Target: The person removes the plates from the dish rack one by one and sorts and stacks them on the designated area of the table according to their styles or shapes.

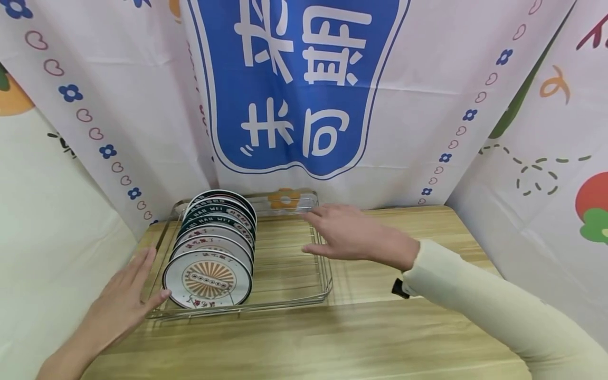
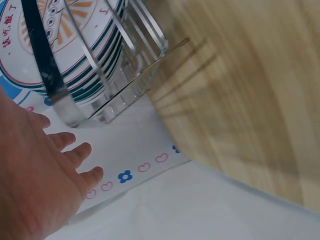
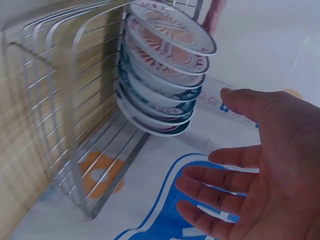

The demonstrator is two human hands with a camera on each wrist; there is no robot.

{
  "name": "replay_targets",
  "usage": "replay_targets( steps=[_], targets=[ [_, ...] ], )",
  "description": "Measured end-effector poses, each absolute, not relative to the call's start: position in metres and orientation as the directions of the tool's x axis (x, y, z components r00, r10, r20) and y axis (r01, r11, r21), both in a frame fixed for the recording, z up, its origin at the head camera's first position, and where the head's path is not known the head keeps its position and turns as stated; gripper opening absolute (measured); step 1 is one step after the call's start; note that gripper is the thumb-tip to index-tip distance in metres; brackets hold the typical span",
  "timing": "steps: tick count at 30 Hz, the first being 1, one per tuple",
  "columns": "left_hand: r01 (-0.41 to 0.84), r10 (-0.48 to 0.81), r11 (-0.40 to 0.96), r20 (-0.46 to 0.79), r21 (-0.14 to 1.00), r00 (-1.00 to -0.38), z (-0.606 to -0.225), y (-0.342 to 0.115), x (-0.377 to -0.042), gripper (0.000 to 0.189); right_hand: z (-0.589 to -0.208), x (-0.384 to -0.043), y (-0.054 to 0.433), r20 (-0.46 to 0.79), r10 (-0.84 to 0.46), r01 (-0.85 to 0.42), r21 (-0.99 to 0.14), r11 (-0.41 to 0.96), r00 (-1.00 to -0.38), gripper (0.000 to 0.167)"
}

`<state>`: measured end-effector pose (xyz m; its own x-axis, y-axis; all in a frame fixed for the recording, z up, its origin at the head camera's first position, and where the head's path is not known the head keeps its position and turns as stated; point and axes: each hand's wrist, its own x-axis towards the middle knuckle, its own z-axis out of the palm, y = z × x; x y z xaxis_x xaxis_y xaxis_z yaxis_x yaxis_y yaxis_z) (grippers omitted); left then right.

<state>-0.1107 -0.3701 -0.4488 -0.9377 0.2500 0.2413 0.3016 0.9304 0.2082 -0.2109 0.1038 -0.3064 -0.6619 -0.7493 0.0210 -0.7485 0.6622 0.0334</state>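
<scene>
Several round plates (image 1: 207, 279) stand in a leaning row on the left side of a metal wire rack (image 1: 290, 303). The front plates are white with an orange sunburst; those behind have dark green rims. My left hand (image 1: 114, 301) is beside the rack's left end, fingers extended, thumb tip close to the front plate. At the rack's right end, my right hand (image 1: 349, 232) reaches over the wire side with fingers stretched out and nothing in them. The right wrist view shows the same plates (image 3: 165, 65) apart from the open fingers (image 3: 215, 190).
The rack stands on a wood-grain table (image 1: 304, 343). Behind it hangs a white printed cloth (image 1: 413, 132) with a large blue panel (image 1: 299, 153). More printed cloth (image 1: 527, 221) closes off the right side, and pale cloth (image 1: 57, 237) the left.
</scene>
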Motion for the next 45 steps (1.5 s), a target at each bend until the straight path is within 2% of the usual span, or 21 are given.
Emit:
replay_targets(
  steps=[5,18,29,34,45],
  targets=[
    [0.313,0.259,0.931,0.266,0.186,-0.928,-0.459,-0.370,-0.108,0.105,-0.301,-0.210,0.074,0.048,-0.785,-0.786,0.006,0.618,-0.617,0.069],
    [0.296,0.252,0.946,0.273,0.131,-0.928,-0.469,-0.370,-0.099,0.112,-0.304,-0.207,0.001,0.025,-0.863,-0.863,-0.051,0.503,-0.504,0.057],
    [0.317,0.277,0.944,0.306,0.089,-0.911,-0.474,-0.370,-0.099,0.116,-0.334,-0.210,-0.045,0.009,-0.902,-0.898,-0.098,0.428,-0.431,0.045],
    [0.308,0.268,0.947,0.297,0.094,-0.916,-0.473,-0.367,-0.101,0.115,-0.343,-0.214,-0.054,0.009,-0.903,-0.898,-0.112,0.425,-0.429,0.036],
    [0.299,0.262,0.950,0.283,0.094,-0.923,-0.470,-0.362,-0.103,0.112,-0.359,-0.214,-0.070,-0.036,-0.865,-0.855,-0.132,0.501,-0.501,0.026]
  ],
)
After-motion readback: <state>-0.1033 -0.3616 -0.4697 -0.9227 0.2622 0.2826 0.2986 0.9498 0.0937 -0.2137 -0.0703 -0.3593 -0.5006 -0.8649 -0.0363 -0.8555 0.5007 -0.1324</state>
